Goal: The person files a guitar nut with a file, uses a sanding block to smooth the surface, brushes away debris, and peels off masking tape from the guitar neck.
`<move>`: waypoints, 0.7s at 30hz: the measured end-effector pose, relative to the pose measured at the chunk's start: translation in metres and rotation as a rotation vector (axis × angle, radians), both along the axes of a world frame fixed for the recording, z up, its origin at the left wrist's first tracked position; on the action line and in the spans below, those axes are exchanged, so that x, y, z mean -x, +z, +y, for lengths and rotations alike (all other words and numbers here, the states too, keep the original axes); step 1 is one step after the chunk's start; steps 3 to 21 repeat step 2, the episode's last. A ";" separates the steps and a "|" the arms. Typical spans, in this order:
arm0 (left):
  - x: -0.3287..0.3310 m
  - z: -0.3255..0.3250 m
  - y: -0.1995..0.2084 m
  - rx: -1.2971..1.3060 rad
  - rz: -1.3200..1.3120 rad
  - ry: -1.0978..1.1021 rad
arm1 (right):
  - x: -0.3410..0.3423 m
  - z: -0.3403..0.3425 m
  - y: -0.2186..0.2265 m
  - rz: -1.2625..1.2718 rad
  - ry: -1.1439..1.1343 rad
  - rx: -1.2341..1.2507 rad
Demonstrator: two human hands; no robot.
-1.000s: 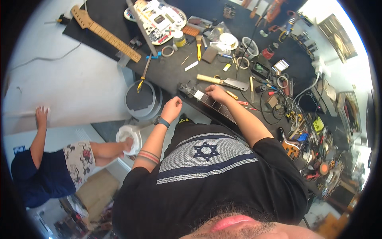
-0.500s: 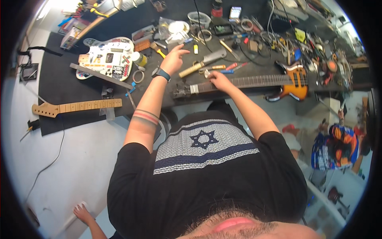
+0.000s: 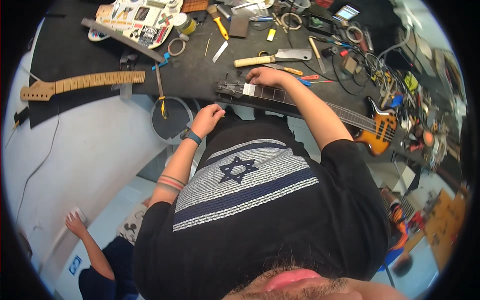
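A sunburst electric bass guitar (image 3: 381,125) lies along the bench's front edge, its dark headstock (image 3: 231,88) at the left. My right hand (image 3: 267,76) is over the neck (image 3: 280,95) near the nut, fingers curled down and closed; what they pinch is hidden. A white strip (image 3: 249,89) lies across the neck beside those fingertips. My left hand (image 3: 207,121) is in front of the bench edge, near my body and away from the bass. Its fingers are curled together, and I cannot make out anything in them.
Behind the neck lie a cleaver (image 3: 280,56), a brush (image 3: 219,25) and several small tools. A loose maple guitar neck (image 3: 85,83) and a sticker-covered guitar body (image 3: 142,22) are at left. Cables (image 3: 362,70) clutter the right. Another person's hand (image 3: 76,225) is at lower left.
My left hand has come back from above the bench to near my body, its fingers now curled. My right hand has slid along the neck toward the headstock. The view has shifted.
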State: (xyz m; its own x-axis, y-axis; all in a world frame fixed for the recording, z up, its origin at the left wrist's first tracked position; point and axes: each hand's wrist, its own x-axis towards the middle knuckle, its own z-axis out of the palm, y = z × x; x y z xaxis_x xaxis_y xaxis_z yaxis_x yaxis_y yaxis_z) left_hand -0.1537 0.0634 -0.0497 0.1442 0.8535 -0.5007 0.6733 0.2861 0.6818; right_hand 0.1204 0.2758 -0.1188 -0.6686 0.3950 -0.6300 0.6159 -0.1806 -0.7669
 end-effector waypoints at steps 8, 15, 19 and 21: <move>-0.013 -0.019 -0.001 -0.056 -0.013 0.209 | 0.009 0.015 -0.001 -0.070 0.209 0.079; -0.013 -0.019 -0.001 -0.056 -0.013 0.209 | 0.009 0.015 -0.001 -0.070 0.209 0.079; -0.013 -0.019 -0.001 -0.056 -0.013 0.209 | 0.009 0.015 -0.001 -0.070 0.209 0.079; -0.013 -0.019 -0.001 -0.056 -0.013 0.209 | 0.009 0.015 -0.001 -0.070 0.209 0.079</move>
